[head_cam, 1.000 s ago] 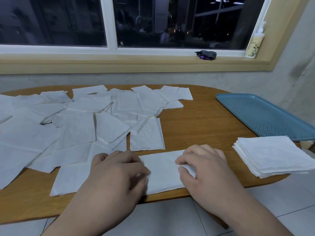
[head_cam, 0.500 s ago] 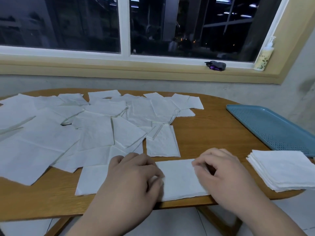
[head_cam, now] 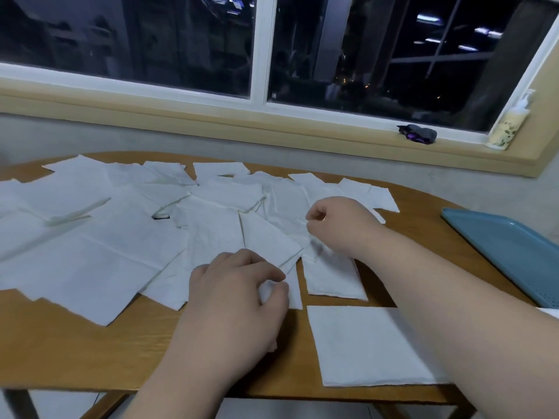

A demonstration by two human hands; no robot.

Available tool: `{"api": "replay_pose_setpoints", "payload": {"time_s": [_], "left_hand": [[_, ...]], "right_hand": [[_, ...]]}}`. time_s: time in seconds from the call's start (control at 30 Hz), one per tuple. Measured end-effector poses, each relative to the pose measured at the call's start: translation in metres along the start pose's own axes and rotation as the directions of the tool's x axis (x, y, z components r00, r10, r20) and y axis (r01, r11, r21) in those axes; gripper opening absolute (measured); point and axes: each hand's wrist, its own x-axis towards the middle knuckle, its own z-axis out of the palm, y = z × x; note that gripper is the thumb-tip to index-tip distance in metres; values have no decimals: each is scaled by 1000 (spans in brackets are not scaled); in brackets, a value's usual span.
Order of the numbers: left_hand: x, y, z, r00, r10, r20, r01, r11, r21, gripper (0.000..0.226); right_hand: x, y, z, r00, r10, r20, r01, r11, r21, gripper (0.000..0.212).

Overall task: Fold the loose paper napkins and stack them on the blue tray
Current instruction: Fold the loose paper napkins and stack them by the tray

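Head view: loose napkins (head_cam: 106,237) cover the table (head_cam: 75,343), left and centre. Left hand (head_cam: 239,285), lower centre, pinches one sheet's edge. Right hand (head_cam: 335,222) is curled over the pile; grip cannot be confirmed. Folded napkin (head_cam: 363,346) lower right; blue tray (head_cam: 499,246) at right edge.

Blue tray (head_cam: 496,246): right part cut off by the right edge. Loose napkins (head_cam: 90,252): spread runs off the left edge; a small dark item (head_cam: 160,217) in a gap among them is too hidden to identify. Folded napkin (head_cam: 363,346): right side covered by the right forearm (head_cam: 453,328).
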Motion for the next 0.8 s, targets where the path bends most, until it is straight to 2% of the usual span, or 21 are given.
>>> {"api": "replay_pose_setpoints", "payload": {"time_s": [0.17, 0.5, 0.63, 0.8], "left_hand": [[7, -9, -4, 998, -57, -33, 56, 998, -37, 20], [9, -15, -8, 994, -101, -39, 97, 992, -84, 23], [8, -16, -9, 995, -100, -31, 97, 992, -82, 24], [9, -17, -9, 993, -116, -23, 113, 989, -92, 23]], "right_hand": [[46, -14, 19, 1000, -23, 14, 24, 997, -76, 35], [89, -24, 48, 1000, 18, 17, -14, 983, -181, 28], [95, -23, 54, 1000, 5, -18, -9, 974, -226, 22], [100, -18, 57, 997, 16, -75, -33, 972, -232, 24]]}}
